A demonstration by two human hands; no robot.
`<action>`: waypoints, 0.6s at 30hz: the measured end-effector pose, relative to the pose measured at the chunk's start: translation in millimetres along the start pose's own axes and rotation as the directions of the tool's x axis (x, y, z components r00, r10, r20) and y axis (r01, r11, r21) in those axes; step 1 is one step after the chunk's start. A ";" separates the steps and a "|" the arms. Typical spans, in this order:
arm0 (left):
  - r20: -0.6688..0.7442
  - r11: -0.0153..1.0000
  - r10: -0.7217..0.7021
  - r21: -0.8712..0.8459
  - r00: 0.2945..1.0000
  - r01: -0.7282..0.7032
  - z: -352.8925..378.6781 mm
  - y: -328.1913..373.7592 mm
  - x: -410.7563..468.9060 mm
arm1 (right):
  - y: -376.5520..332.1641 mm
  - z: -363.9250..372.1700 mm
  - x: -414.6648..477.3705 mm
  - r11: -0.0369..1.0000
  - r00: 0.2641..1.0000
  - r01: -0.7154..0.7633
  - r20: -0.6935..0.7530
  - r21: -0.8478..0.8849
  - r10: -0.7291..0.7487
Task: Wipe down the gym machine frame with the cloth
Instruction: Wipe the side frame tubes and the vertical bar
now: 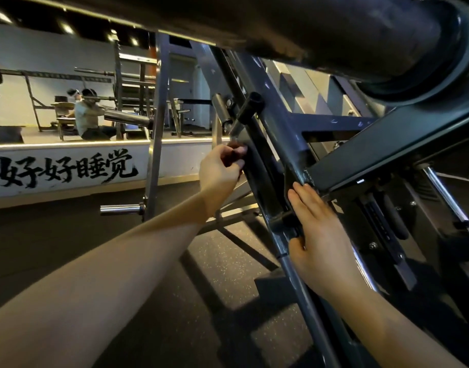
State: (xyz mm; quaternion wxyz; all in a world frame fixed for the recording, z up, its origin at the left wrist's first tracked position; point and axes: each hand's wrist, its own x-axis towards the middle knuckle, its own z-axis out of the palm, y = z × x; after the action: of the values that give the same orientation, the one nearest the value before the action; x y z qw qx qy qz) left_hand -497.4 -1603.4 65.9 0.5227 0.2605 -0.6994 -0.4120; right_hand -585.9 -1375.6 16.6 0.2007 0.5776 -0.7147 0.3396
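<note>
The dark steel gym machine frame (366, 150) fills the right half of the view, its slanted beams running from lower centre to upper left. My left hand (220, 173) grips a small dark brown cloth (234, 152) and holds it against a black slanted bar (257, 144) of the frame. My right hand (315, 227) lies lower on the same slanted beam, fingers straight up along the metal and thumb hooked round a black bracket. Most of the cloth is hidden inside my left hand.
A thick dark padded roller (387, 35) hangs overhead at the top right. A chrome weight peg (121, 209) juts out at floor level, left of an upright post (156, 144). A mirror wall (42, 102) behind reflects a seated person. Black rubber flooring (214, 274) lies below.
</note>
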 end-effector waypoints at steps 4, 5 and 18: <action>0.114 0.980 -0.092 -0.167 0.989 0.110 -31.6 3.1 -7.4 | 0.5 1.1 -0.4 1.000 1.000 0.011 -0.005 -0.011 -0.011; 0.024 0.979 -0.084 -0.186 0.996 0.087 -34.5 7.8 -5.8 | 0.4 1.3 -0.3 1.000 1.000 0.009 -0.007 -0.012 -0.009; 0.134 0.992 -0.022 -0.123 0.991 0.039 11.4 -2.7 -41.7 | 3.3 -3.4 3.8 0.997 0.998 -0.035 0.055 0.068 0.031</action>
State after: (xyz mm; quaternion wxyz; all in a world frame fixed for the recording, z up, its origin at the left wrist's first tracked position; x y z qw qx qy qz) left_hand -495.1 -1568.3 40.7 0.4843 0.2101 -0.7011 -0.4793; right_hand -590.4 -1375.4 20.7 0.1556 0.5812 -0.7172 0.3515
